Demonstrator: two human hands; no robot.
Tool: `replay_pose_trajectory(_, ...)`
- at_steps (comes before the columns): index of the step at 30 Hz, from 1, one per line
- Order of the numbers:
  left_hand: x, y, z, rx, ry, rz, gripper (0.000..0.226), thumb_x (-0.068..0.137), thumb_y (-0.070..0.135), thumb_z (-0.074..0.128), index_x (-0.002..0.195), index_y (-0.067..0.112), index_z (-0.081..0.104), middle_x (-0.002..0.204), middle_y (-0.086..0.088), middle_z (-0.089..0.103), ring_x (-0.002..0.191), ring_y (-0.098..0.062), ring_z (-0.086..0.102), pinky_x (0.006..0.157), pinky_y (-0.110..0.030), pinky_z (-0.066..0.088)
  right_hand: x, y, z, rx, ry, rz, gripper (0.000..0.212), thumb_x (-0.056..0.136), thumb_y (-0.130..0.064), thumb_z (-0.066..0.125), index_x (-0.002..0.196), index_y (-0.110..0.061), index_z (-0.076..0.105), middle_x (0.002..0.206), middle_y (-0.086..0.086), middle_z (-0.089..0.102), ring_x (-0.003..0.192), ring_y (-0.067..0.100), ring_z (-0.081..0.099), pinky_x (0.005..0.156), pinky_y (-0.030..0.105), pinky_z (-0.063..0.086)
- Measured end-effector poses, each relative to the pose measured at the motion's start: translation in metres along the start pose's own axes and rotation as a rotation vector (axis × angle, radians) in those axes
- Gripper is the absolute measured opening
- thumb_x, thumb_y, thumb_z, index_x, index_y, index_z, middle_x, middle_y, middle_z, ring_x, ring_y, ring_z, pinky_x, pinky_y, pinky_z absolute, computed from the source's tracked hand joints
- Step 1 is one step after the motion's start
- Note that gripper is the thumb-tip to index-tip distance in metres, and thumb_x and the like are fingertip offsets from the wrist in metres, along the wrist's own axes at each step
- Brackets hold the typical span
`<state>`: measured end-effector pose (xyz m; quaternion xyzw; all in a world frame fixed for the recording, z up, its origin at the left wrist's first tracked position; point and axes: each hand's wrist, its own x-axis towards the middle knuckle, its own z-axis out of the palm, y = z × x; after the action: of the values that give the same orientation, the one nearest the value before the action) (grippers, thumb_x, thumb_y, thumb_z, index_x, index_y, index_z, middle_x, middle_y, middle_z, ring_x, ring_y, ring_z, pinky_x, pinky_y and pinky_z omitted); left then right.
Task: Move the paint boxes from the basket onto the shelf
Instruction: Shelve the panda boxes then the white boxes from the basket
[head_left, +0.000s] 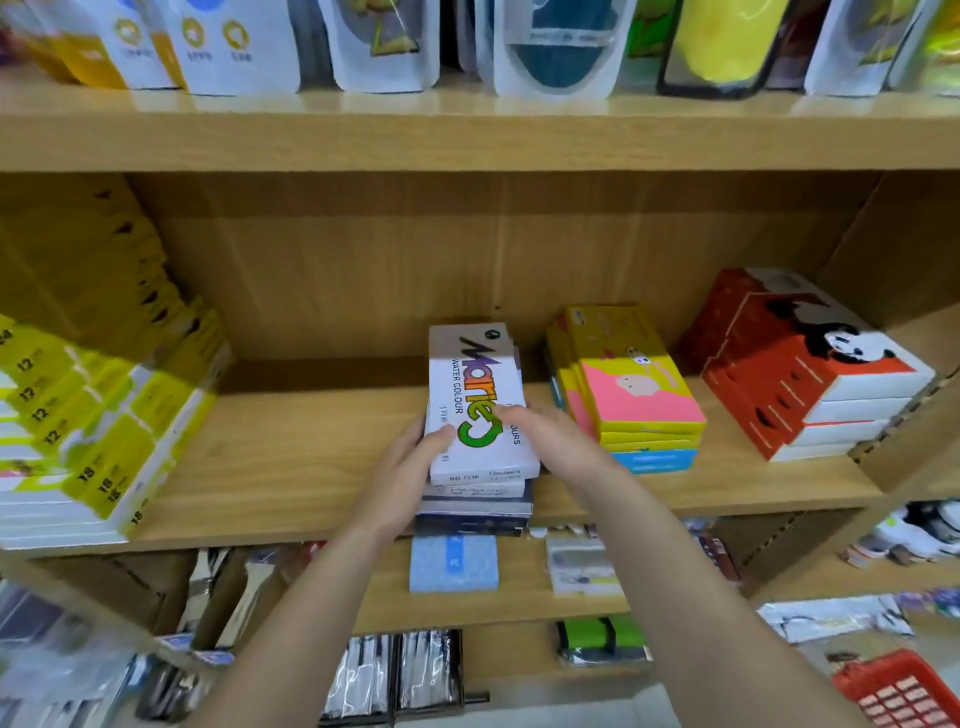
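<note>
White paint box (475, 405) tops stack on wooden shelf (291, 467); left hand (415, 462) grips its left edge, right hand (540, 436) lies flat, fingers spread, on its right side. Red basket (904, 691) bottom right.

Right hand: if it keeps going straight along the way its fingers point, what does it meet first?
The right hand points up-left, fingertips already at the top water colour box on the middle stack, so it meets that box first; actual contact is unclear.

Loads of bare wooden shelf board (311, 447) open to the left of the left hand (410, 467), all the way to the slanted yellow-and-white box stack (98, 441), but right of the right hand (550, 441) the yellow-and-pink flat box pile (639, 395) sits just beside it, tight squeeze.
</note>
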<state>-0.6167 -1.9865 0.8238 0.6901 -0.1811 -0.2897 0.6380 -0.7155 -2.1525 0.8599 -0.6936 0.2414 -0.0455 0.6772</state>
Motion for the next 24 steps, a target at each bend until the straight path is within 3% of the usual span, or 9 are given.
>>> replay_pose_trajectory(3,-0.013,-0.006,0.005,0.010,-0.005,0.056,0.025,0.099,0.033,0.062,0.120,0.046,0.064,0.110,0.025,0.077,0.095,0.004,0.073,0.066,-0.008,0.053,-0.018,0.013,0.006,0.008,0.109,-0.101,0.026,0.095,-0.032,0.063,0.121,-0.035,0.067,0.100,-0.024,0.077,0.089,-0.006,0.073,0.065,0.008,0.052)
replay_pose_trajectory(6,-0.009,-0.006,0.017,0.000,0.015,0.064,0.027,0.090,0.038,0.062,0.114,0.050,0.065,0.108,0.025,0.077,0.093,0.002,0.074,0.063,-0.010,0.053,-0.042,0.039,0.013,-0.052,0.234,-0.211,0.047,0.089,-0.046,0.058,0.135,-0.034,0.058,0.120,-0.019,0.073,0.109,0.000,0.068,0.090,0.029,0.056)
replay_pose_trajectory(8,0.002,-0.005,0.030,0.000,0.027,0.063,0.030,0.095,0.034,0.061,0.123,0.043,0.062,0.109,0.022,0.077,0.092,0.000,0.075,0.063,-0.013,0.055,-0.051,0.055,0.011,-0.133,0.332,-0.287,0.047,0.093,-0.043,0.056,0.137,-0.027,0.057,0.125,-0.013,0.070,0.114,0.005,0.066,0.097,0.040,0.053)
replay_pose_trajectory(12,0.023,0.004,0.058,0.061,0.058,0.054,0.049,0.081,0.052,0.060,0.128,0.036,0.062,0.115,0.013,0.078,0.102,-0.012,0.075,0.086,-0.035,0.057,-0.059,0.071,-0.016,-0.424,0.557,-0.360,0.040,0.099,-0.030,0.055,0.135,-0.015,0.063,0.127,0.000,0.066,0.113,0.021,0.065,0.096,0.042,0.051)
replay_pose_trajectory(14,0.033,0.008,0.070,0.078,0.050,0.052,0.054,0.078,0.057,0.059,0.129,0.038,0.062,0.113,0.017,0.078,0.101,-0.009,0.075,0.083,-0.032,0.056,-0.060,0.072,-0.033,-0.549,0.612,-0.355,0.042,0.095,-0.034,0.053,0.131,-0.017,0.066,0.121,0.001,0.065,0.100,0.027,0.068,0.083,0.036,0.052)
replay_pose_trajectory(16,0.040,0.011,0.080,0.094,0.056,0.054,0.054,0.079,0.055,0.059,0.131,0.038,0.060,0.114,0.015,0.077,0.098,-0.008,0.076,0.076,-0.027,0.058,-0.060,0.073,-0.048,-0.643,0.631,-0.361,0.043,0.094,-0.036,0.053,0.129,-0.017,0.067,0.121,0.001,0.066,0.105,0.025,0.066,0.080,0.032,0.050)
replay_pose_trajectory(20,0.045,0.011,0.096,0.137,0.069,0.062,0.057,0.079,0.053,0.059,0.132,0.033,0.059,0.126,0.009,0.073,0.116,-0.019,0.069,0.107,-0.047,0.050,-0.056,0.079,-0.071,-0.782,0.653,-0.350,0.048,0.093,-0.043,0.054,0.132,-0.016,0.064,0.122,0.001,0.065,0.111,0.025,0.062,0.079,0.031,0.048)
replay_pose_trajectory(24,0.047,0.016,0.130,0.172,0.031,0.095,0.062,0.076,0.060,0.058,0.132,0.034,0.057,0.125,0.013,0.072,0.115,-0.013,0.067,0.106,-0.039,0.048,-0.057,0.092,-0.090,-0.831,0.725,-0.312,0.055,0.092,-0.049,0.057,0.133,-0.012,0.059,0.125,0.005,0.062,0.107,0.028,0.063,0.076,0.033,0.050)
